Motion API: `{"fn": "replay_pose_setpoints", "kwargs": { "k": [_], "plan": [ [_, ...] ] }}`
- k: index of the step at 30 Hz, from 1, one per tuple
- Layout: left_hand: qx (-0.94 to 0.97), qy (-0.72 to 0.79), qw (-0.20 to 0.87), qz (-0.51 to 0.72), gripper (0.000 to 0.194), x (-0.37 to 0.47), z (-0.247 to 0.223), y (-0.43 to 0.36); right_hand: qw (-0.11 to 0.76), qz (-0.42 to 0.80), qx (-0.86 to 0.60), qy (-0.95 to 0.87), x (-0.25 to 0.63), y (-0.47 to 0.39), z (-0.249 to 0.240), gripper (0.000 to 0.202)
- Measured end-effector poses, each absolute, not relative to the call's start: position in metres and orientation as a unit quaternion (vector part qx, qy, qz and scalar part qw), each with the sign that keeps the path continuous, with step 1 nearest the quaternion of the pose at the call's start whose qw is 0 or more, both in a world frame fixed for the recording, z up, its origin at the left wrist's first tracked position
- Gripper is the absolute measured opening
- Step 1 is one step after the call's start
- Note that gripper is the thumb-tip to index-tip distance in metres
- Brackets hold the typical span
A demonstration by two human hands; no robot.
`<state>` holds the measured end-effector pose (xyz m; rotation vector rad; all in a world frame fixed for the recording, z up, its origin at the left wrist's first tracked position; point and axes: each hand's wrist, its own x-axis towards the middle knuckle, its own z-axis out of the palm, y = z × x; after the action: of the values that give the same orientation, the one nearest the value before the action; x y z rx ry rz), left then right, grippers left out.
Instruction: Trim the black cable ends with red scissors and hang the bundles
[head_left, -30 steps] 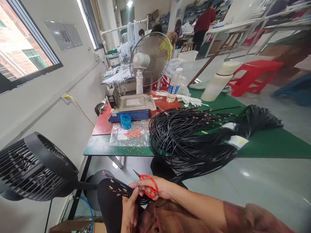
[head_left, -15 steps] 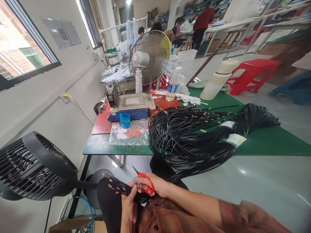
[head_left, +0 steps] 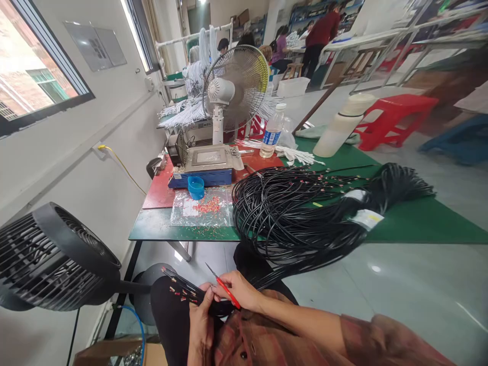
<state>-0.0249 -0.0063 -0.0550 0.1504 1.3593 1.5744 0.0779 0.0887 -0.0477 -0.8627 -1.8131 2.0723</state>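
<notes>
Over my lap, my left hand (head_left: 203,307) is closed around a bundle of black cables (head_left: 186,287) whose stripped ends show red and pale wire tips, pointing left. My right hand (head_left: 237,291) grips red-handled scissors (head_left: 227,291), their dark pointed blades aimed up and left. Its thumb and fingertips meet my left thumb at the bundle; whatever small piece lies between them is too small to make out. From my lap the black cables run right toward a large coiled heap of black cables (head_left: 290,213) on the green table (head_left: 415,218).
A clear plastic bag (head_left: 179,216) with red scraps lies near the table edge, beside a blue cup (head_left: 195,188) and a blue-based machine (head_left: 206,178). Behind stand a fan (head_left: 236,86) and a bottle (head_left: 270,137). A black fan (head_left: 61,259) stands at my left.
The scissors have turned in my right hand, so their handles now appear edge-on. My left hand keeps its hold on the cable bundle, nearly in the same place.
</notes>
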Motion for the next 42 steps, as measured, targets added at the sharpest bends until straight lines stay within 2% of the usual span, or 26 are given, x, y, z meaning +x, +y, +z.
{"fn": "replay_pose_setpoints", "kwargs": {
  "k": [7, 27, 38, 40, 42],
  "plan": [
    [0.088, 0.564, 0.520, 0.636, 0.012, -0.028, -0.060, -0.009, 0.085, 0.849, -0.266, -0.448, 0.074, 0.093, -0.048, 0.051],
    [0.091, 0.565, 0.521, 0.633, 0.012, -0.029, -0.060, -0.009, 0.100, 0.855, -0.247, -0.446, 0.074, 0.091, -0.055, 0.046],
    [0.037, 0.551, 0.519, 0.653, 0.017, -0.031, -0.065, -0.009, 0.110, 0.810, -0.294, -0.496, 0.071, 0.085, -0.061, 0.053],
    [0.000, 0.535, 0.528, 0.659, 0.019, -0.031, -0.065, -0.008, 0.128, 0.751, -0.324, -0.560, 0.073, 0.085, -0.063, 0.051],
    [-0.064, 0.528, 0.525, 0.665, 0.025, -0.032, -0.065, -0.007, 0.184, 0.626, -0.334, -0.680, 0.076, 0.086, -0.066, 0.045]
  ]
}}
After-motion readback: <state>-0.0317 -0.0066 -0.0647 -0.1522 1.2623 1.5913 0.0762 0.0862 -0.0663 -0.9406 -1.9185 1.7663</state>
